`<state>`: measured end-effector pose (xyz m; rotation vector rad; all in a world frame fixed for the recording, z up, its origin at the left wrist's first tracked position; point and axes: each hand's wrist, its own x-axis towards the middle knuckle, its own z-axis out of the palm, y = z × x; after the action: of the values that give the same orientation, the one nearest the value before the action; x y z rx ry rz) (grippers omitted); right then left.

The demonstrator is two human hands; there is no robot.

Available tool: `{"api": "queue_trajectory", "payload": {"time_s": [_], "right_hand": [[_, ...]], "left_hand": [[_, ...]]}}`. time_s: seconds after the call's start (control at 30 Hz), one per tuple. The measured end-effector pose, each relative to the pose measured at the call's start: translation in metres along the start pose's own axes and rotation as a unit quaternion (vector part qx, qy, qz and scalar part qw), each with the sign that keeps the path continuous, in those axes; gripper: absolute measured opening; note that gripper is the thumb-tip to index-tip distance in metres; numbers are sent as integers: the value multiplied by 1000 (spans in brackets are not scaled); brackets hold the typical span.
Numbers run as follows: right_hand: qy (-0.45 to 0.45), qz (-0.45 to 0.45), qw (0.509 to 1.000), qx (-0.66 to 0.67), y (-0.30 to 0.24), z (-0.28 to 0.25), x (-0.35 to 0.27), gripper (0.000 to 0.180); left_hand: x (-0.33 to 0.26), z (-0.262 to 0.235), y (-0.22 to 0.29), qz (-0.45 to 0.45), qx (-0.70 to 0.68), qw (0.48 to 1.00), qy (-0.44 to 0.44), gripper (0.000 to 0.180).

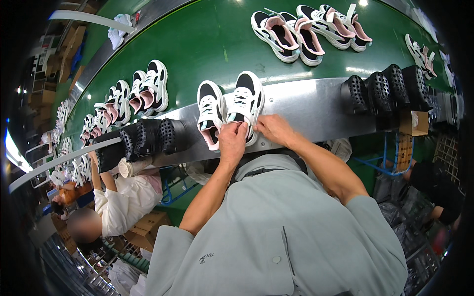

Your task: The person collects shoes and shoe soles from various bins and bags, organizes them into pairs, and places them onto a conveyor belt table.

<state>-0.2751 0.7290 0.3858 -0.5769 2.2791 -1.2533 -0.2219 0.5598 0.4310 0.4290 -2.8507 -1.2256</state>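
Observation:
A pair of black and white sneakers with pink lining lies in front of me on the metal edge of the bench, toes pointing away. Both my hands are at the heel end of the right sneaker (243,98). My left hand (232,143) pinches at its opening, fingers closed on the collar. My right hand (274,129) presses against the outer side near the heel, fingertips bent onto it. Close beside it on the left stands the other sneaker (211,106), its pink-lined opening facing me.
Several sneakers (291,37) sit across the green belt (207,49), more (153,89) at the left. Black perforated shoe forms (380,93) stand on the metal ledge (306,106) at right, others (148,138) at left. A person in white (128,202) works on my left.

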Motion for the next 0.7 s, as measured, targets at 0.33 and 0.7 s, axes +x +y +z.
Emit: {"api": "queue_trajectory", "payload": {"time_s": [0.33,0.7], "right_hand": [[67,109,991,-37,-37,-16,-10,38],[65,31,984,-162,-39,15,26,35]], "left_hand": [[-30,-54,3,115,158,980,-21,25],[-23,-48,-29,151,143,973,-100,46]]}}
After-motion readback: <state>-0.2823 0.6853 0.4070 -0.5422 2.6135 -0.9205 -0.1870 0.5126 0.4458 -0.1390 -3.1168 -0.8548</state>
